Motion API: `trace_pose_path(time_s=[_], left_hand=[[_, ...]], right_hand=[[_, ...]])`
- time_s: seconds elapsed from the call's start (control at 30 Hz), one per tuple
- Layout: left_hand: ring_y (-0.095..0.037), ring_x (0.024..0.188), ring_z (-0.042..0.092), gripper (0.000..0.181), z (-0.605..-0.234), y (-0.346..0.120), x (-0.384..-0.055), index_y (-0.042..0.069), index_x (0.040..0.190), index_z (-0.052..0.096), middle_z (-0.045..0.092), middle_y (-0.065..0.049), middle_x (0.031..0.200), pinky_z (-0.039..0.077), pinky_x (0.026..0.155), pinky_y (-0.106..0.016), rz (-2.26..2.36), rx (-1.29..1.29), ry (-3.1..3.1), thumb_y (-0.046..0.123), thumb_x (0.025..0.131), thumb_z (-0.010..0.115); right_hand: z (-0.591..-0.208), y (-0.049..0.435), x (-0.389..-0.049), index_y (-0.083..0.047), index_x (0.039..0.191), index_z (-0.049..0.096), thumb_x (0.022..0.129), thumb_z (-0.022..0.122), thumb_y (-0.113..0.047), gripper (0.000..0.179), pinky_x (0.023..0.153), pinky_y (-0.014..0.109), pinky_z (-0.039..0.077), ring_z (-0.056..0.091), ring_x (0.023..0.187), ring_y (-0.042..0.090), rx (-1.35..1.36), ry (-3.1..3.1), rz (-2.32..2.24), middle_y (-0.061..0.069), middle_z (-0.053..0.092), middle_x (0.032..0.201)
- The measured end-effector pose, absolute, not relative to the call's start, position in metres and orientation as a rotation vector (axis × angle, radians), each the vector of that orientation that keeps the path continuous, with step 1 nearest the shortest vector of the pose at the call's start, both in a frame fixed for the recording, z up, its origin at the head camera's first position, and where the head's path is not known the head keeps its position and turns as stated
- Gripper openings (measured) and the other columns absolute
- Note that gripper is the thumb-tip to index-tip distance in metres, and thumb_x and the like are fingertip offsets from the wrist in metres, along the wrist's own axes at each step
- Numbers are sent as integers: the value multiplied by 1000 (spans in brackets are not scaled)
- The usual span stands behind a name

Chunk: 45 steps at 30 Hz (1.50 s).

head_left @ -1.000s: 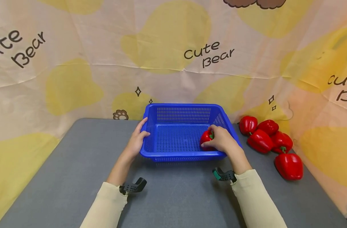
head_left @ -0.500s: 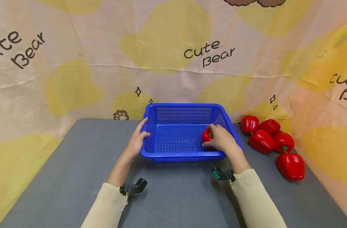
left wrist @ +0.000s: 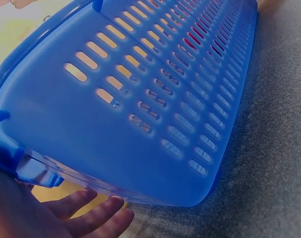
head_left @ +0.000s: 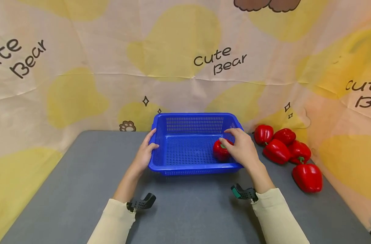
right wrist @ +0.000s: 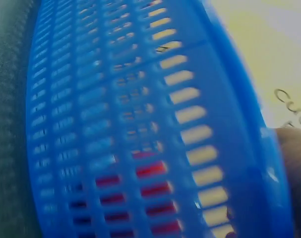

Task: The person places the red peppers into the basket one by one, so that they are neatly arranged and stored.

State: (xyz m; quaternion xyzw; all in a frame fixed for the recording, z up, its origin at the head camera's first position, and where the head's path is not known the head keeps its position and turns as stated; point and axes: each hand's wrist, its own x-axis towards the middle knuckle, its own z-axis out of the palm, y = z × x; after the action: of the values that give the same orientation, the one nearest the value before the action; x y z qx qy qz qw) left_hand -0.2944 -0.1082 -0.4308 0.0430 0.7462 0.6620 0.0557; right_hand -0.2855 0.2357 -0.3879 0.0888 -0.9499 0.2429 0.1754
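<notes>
A red bell pepper (head_left: pixel 221 150) with a green stem sits inside the blue plastic basket (head_left: pixel 188 167), near its right end. Above and beside it is my right hand (head_left: pixel 241 147), thumb and fingers spread apart, holding nothing; the thumb overlaps the pepper's top in the head view. My left hand (head_left: pixel 144 153) holds the basket's left rim, thumb over the edge. From the left wrist, the fingers (left wrist: pixel 98 218) show outside the end wall below the rim. Red patches of the pepper (right wrist: pixel 155 191) show through the slots in the right wrist view.
Several more red bell peppers (head_left: pixel 277 151) lie grouped on the grey table (head_left: pixel 185 210) to the right of the basket. A printed cloth (head_left: pixel 173 51) hangs behind the table. Each wrist wears a dark strap-like mount (head_left: pixel 142 202).
My right hand has let go of the bell pepper, spreading its fingers and rising slightly to the right. The pepper stays in the basket. My left hand keeps its place on the rim.
</notes>
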Motion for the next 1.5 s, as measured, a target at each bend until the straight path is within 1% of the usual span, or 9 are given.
trace_pose_path(time_s=[0.13, 0.4, 0.53, 0.67, 0.9, 1.07, 1.23, 1.37, 1.5], left_hand=[[-44, 137, 45, 68, -430, -107, -294, 28, 163, 17, 22, -19, 167, 45, 109, -59, 2009, 148, 2265, 14, 100, 38], [-44, 137, 45, 67, -430, -108, -293, 28, 163, 16, 21, -19, 167, 45, 109, -59, 2003, 147, 2267, 14, 100, 37], [-45, 139, 43, 67, -430, -110, -292, 27, 163, 15, 19, -19, 167, 44, 110, -60, 1994, 150, 2267, 14, 101, 36], [-46, 138, 43, 67, -430, -114, -291, 27, 163, 15, 19, -20, 167, 45, 109, -60, 1995, 134, 2272, 13, 101, 36], [-47, 137, 46, 67, -430, -112, -292, 26, 164, 15, 20, -21, 167, 47, 108, -59, 1992, 158, 2266, 13, 101, 36], [-45, 136, 46, 67, -430, -110, -292, 28, 163, 15, 20, -20, 167, 49, 106, -56, 1992, 145, 2272, 14, 101, 36], [-45, 135, 48, 66, -431, -110, -294, 31, 163, 17, 21, -18, 167, 50, 104, -56, 1993, 139, 2273, 16, 101, 37], [-46, 135, 48, 67, -431, -110, -294, 30, 163, 16, 21, -19, 167, 50, 104, -57, 1993, 147, 2274, 15, 101, 37], [-46, 134, 49, 68, -430, -110, -293, 29, 163, 16, 23, -20, 166, 51, 104, -54, 2011, 150, 2265, 14, 100, 37]], right_hand=[[-389, 254, -273, -3, 120, 69, 92, 71, -25, 36, 100, 59, 51, 63, 116, 40, 202, -2484, 743, 21, 68, 123], [-409, 292, -271, -3, 122, 69, 89, 71, -19, 37, 99, 61, 48, 59, 117, 41, -5, -2187, 785, 22, 67, 125], [-423, 309, -276, -2, 123, 67, 86, 73, -20, 42, 99, 62, 46, 54, 118, 45, -66, -2129, 734, 25, 64, 127], [-435, 321, -281, 1, 125, 65, 84, 73, -21, 47, 106, 62, 40, 51, 122, 48, -99, -2115, 689, 27, 62, 128], [-460, 342, -281, -6, 139, 57, 83, 75, -27, 63, 113, 64, 33, 44, 134, 45, -250, -2171, 672, 24, 56, 140], [-472, 350, -281, -7, 144, 53, 81, 77, -29, 70, 112, 66, 32, 42, 135, 46, -299, -2242, 699, 25, 54, 142], [-476, 352, -282, -7, 144, 52, 80, 79, -26, 72, 113, 65, 30, 41, 136, 46, -333, -2287, 671, 25, 52, 143], [-477, 352, -281, -8, 145, 52, 80, 79, -23, 72, 109, 65, 32, 41, 132, 47, -365, -2307, 652, 26, 51, 141], [-478, 353, -282, -7, 144, 53, 81, 77, -20, 68, 104, 65, 35, 41, 130, 48, -362, -2335, 600, 27, 49, 140]])
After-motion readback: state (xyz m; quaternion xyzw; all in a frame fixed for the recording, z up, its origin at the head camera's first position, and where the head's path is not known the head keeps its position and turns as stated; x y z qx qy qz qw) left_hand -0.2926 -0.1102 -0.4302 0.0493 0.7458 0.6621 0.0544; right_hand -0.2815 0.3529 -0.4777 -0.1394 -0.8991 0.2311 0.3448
